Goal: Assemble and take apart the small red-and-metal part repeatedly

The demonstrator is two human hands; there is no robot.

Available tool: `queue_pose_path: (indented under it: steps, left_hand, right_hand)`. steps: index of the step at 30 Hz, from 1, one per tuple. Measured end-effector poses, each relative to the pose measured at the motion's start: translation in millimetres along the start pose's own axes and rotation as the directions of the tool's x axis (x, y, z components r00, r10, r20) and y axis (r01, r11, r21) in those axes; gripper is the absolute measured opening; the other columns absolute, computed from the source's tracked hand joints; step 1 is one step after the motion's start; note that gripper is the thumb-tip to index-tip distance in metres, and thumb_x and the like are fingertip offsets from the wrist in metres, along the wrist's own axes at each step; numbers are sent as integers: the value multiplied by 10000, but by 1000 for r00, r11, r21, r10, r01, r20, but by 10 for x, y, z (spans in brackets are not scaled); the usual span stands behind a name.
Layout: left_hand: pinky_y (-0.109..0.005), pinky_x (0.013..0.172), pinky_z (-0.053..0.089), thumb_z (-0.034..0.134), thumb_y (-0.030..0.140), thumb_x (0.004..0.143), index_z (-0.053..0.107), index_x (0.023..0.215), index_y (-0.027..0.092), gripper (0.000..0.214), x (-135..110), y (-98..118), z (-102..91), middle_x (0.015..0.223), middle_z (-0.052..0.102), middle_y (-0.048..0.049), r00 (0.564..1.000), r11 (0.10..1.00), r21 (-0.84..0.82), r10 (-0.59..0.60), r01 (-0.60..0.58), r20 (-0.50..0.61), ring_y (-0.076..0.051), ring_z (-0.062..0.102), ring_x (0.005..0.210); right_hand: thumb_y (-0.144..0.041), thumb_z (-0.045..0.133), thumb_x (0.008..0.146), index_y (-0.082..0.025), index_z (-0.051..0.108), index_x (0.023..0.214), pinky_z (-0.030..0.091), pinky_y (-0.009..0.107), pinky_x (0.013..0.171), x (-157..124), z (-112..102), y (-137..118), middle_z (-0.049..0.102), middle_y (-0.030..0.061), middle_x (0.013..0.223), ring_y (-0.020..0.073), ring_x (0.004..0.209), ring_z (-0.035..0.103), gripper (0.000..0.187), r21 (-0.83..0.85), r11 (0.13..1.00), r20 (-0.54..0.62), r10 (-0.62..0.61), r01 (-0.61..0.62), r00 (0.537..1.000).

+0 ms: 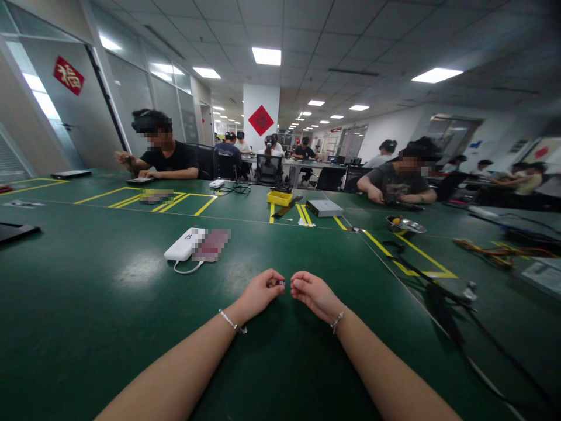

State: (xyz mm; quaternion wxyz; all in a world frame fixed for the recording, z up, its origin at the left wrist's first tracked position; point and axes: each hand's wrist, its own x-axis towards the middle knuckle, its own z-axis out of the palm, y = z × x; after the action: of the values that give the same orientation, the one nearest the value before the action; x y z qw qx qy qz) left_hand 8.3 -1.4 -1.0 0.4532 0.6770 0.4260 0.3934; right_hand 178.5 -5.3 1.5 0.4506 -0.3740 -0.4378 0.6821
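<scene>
Over the green table, my two hands face each other with a narrow gap between the fingertips. Between thumb and fingers, my left hand pinches a small dark and silver piece, too small to name. My right hand is closed in a pinch just beside it; whatever sits in its fingertips, if anything, cannot be made out. To the left of my hands lies a white power bank, joined by a short white cable to a blurred reddish flat object.
Further back stand a yellow bin, a grey box and a metal bowl. Black cables run along the right side. Two people sit across the table, at left and right. A dark flat object lies at far left.
</scene>
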Motion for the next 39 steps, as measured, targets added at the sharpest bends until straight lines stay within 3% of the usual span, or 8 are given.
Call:
queue_pose_path:
  steps: [9, 15, 19, 30, 39]
  left_hand:
    - [-203, 517, 347, 538, 246, 683, 478, 770, 165, 133, -9, -5, -6, 619, 525, 32, 1000, 1000, 19, 9, -10, 10, -98, 481, 563]
    - [-227, 632, 374, 533, 238, 692, 538, 802, 171, 130, -19, 10, -36, 698, 540, 15, 995, 993, 79, 93, -91, -24, -112, 484, 661]
    - [-230, 624, 386, 469, 267, 740, 542, 832, 162, 157, -9, 26, -25, 688, 549, 6, 998, 997, 34, 67, -68, 5, -111, 487, 636]
    - [-216, 611, 383, 321, 398, 808, 542, 698, 153, 348, -16, 38, -31, 627, 566, 5, 996, 988, 137, 58, -67, 66, -105, 503, 596]
    - [-208, 566, 365, 320, 455, 793, 575, 711, 152, 404, -20, 25, -10, 637, 578, 8, 996, 966, 249, 54, -68, 65, -109, 507, 592]
  right_hand:
    - [-192, 694, 568, -166, 564, 764, 406, 251, 640, -19, 7, -14, 581, -8, 718, 78, 609, 532, 236, 27, 1000, 19, 3, -3, 1000]
    - [-279, 635, 650, -150, 578, 760, 404, 249, 619, -5, 0, -8, 581, 8, 678, 82, 601, 522, 179, 35, 999, 18, 0, 0, 1000]
    - [-314, 601, 682, -144, 581, 755, 400, 242, 597, -2, -5, -5, 567, 5, 642, 81, 588, 515, 187, 41, 999, 30, -5, 4, 1000]
    - [-196, 681, 574, -162, 574, 749, 409, 246, 632, -14, -11, 5, 583, -7, 729, 76, 606, 530, 208, 7, 1000, 21, -4, 4, 1000]
    - [-230, 675, 564, -143, 560, 736, 393, 235, 587, -7, 120, 45, 575, -17, 626, 76, 573, 516, 224, -151, 987, -99, -66, 51, 993]
